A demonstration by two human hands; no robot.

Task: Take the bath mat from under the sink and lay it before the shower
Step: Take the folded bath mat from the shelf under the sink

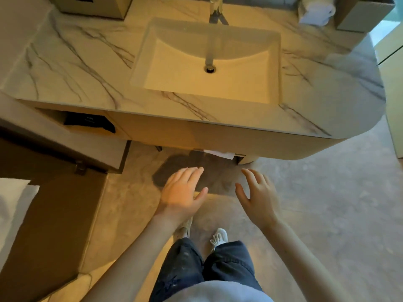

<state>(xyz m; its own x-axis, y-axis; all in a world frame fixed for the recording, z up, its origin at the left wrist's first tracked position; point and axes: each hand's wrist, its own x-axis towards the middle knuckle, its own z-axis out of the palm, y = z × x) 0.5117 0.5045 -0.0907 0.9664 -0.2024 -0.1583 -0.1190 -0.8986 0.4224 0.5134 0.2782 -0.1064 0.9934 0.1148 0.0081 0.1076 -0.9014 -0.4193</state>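
The bath mat (219, 154) sits under the sink (275, 68), my open hands before it.
It shows as a white folded edge on a low shelf. My left hand (182, 192) and right hand (258, 199) hover near it, fingers spread, holding nothing. A vanity cubby (50, 115) holds a dark bag (87, 123).

Looks like a bathroom. Has a white marble counter (76, 68) with grey veins and a rounded right end. Holds a rectangular sink (218, 88) sunk into that counter, with a round metal drain (210, 68) and a metal tap (216, 7) behind. Keeps rolled white towels (316, 12) at the far right corner, just beside a grey box (362, 14), and another box (93, 5) at the far left. Carries a pale wooden cabinet (174, 131) beneath, with an open shelf (54, 118) on the left. Shows a mottled grey stone floor (327, 203) and what looks like a glass panel (390, 46) at the right edge.
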